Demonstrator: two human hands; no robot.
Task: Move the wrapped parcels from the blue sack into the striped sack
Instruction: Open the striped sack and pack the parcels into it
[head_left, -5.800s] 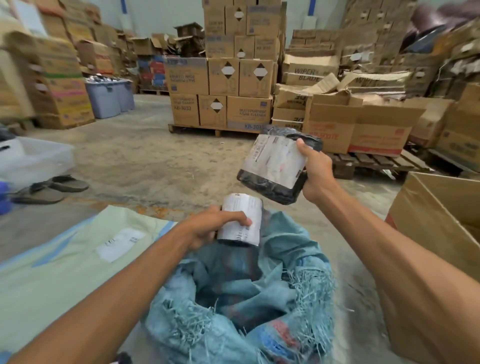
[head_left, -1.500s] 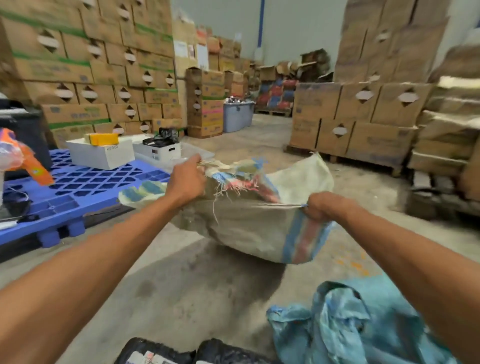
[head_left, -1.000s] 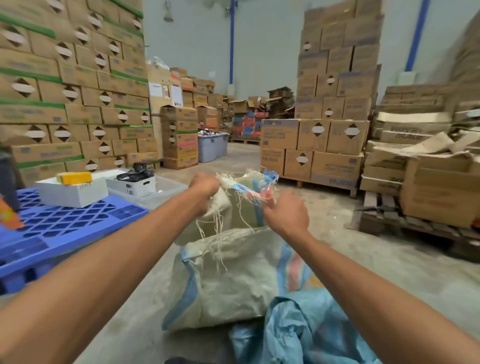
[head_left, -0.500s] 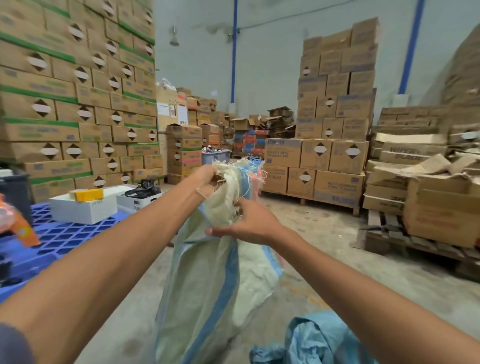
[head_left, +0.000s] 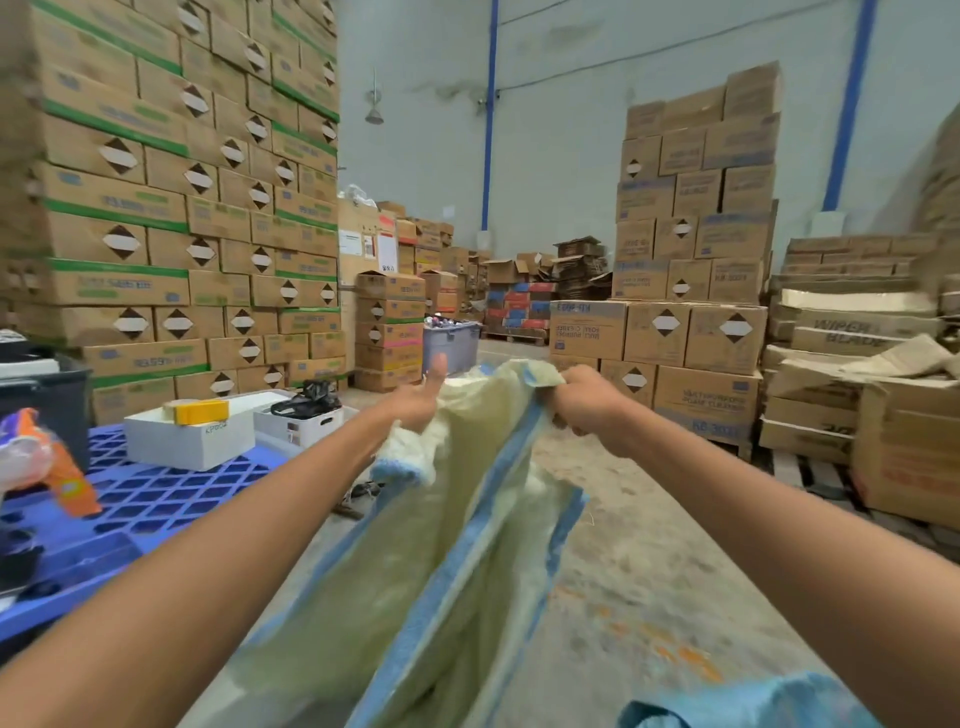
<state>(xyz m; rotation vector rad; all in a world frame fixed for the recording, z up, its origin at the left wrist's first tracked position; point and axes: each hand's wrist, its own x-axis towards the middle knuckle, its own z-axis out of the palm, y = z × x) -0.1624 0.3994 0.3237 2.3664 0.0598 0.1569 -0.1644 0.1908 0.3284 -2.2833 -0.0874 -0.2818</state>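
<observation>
Stacked cartons (head_left: 171, 218) — blue pallet (head_left: 156, 509)

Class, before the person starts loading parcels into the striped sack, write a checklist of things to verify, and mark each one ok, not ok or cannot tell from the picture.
1. Right hand grips the top edge of the striped sack: ok.
2. Left hand grips the sack: cannot tell; its thumb is up and the fingers are hidden behind the cloth.
3. Sack mouth spread wide open: not ok; the cloth hangs in folds between the hands.
4. Blue sack within reach: ok, at the lower right near the right arm.
5. Parcels in sight: not ok, none visible.
6. Floor under the sack free of clutter: ok where visible.
</observation>
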